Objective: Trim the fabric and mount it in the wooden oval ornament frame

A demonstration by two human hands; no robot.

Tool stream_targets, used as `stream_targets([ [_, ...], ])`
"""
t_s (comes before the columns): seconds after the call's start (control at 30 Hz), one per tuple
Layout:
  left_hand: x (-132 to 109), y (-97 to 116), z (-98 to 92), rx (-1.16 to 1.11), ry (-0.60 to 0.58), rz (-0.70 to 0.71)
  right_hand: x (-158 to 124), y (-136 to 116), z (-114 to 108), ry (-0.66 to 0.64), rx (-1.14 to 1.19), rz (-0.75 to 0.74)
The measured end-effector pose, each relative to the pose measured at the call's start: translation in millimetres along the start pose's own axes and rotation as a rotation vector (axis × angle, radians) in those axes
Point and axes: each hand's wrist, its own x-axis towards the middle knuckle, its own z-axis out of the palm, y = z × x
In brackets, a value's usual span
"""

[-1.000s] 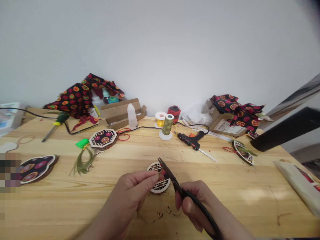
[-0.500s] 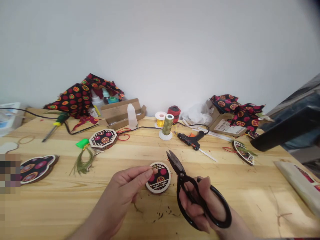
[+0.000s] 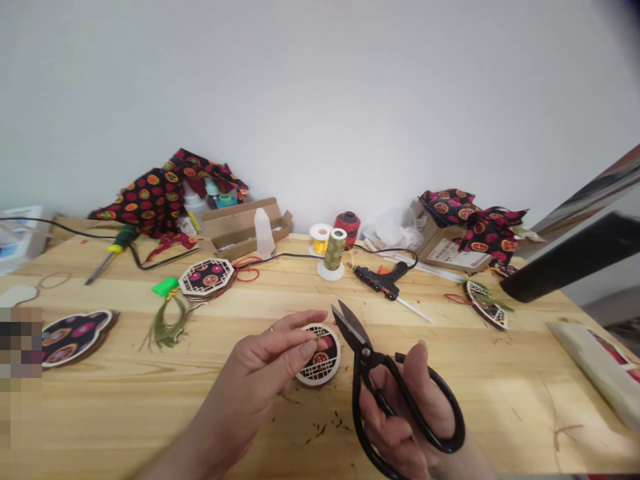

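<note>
My left hand (image 3: pixel 273 360) pinches a thin thread or fibre at the edge of a small round wooden lattice ornament (image 3: pixel 323 360) backed with dark patterned fabric, which lies on the wooden table (image 3: pixel 150 400). Thumb and forefinger are pressed together; the other fingers are raised. My right hand (image 3: pixel 405 413) holds black scissors (image 3: pixel 380 380) by their big loop handles. The blades are slightly parted and point up-left, just right of the ornament. Small dark clippings lie on the table below the ornament.
Behind lie a black glue gun (image 3: pixel 383 280) with glue sticks, thread spools (image 3: pixel 335 253), an octagonal ornament (image 3: pixel 207 277) with a green feather tassel (image 3: pixel 165 320), a flat fabric-covered piece (image 3: pixel 75 333), a screwdriver (image 3: pixel 107 257), patterned fabric (image 3: pixel 155 197) and cardboard boxes (image 3: pixel 445 250).
The scissors have left the ornament and swung upright to its right, handles now toward me. My left hand has stayed at the ornament, pinching, and shifted slightly over it.
</note>
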Motion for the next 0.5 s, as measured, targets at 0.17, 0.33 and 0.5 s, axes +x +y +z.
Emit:
stream_targets([
  [0.17,0,0,1.7,-0.033,0.050,-0.003,-10,-9,8,0.199,-0.480,-0.072],
  [0.33,0,1,-5.7,-0.059,0.188,-0.044,-17,-36,38,0.500,-1.217,0.044],
  [0.5,-1,8,-11.0,-0.024,0.272,-0.019,-16,-50,45,0.659,-1.922,-0.054],
])
